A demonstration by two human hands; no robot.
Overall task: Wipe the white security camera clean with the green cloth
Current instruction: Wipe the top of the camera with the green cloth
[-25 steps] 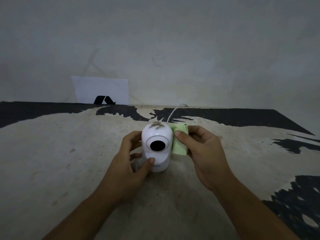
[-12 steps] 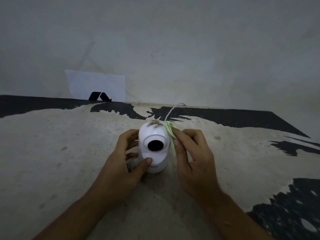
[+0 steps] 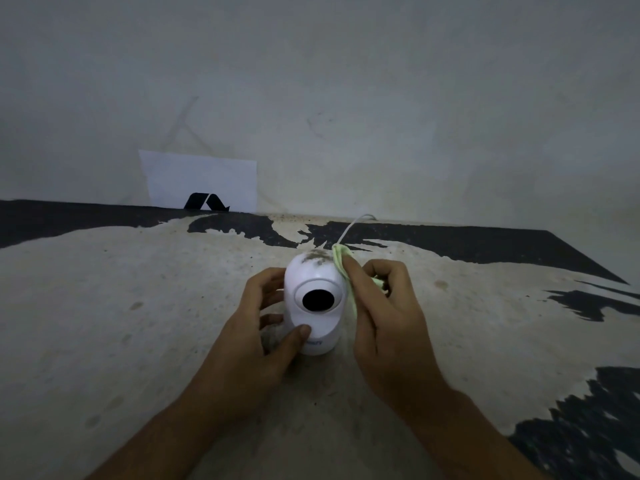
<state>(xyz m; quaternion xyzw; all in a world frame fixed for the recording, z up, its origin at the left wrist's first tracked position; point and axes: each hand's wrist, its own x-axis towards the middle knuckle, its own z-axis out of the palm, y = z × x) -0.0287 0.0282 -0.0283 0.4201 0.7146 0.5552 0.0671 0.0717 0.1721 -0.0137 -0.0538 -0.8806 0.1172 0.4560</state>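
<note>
I see the worn floor [image 3: 138,341] bearing the white security camera [image 3: 314,299], upright, long axis vertical, between both hands; left hand [image 3: 256,344] cups its base, thumb in front; right hand [image 3: 384,327], nearer the dirt smudge [image 3: 316,258] on top, presses the green cloth [image 3: 343,265] against its right side.

Your right hand [image 3: 384,317] hides most of the green cloth [image 3: 341,259]. Your left hand [image 3: 258,337] covers the camera [image 3: 313,303]'s left side. Both forearms leave the frame at the near edge.

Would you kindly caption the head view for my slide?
Left hand steadies the white camera while right hand presses the green cloth against its side.
</note>
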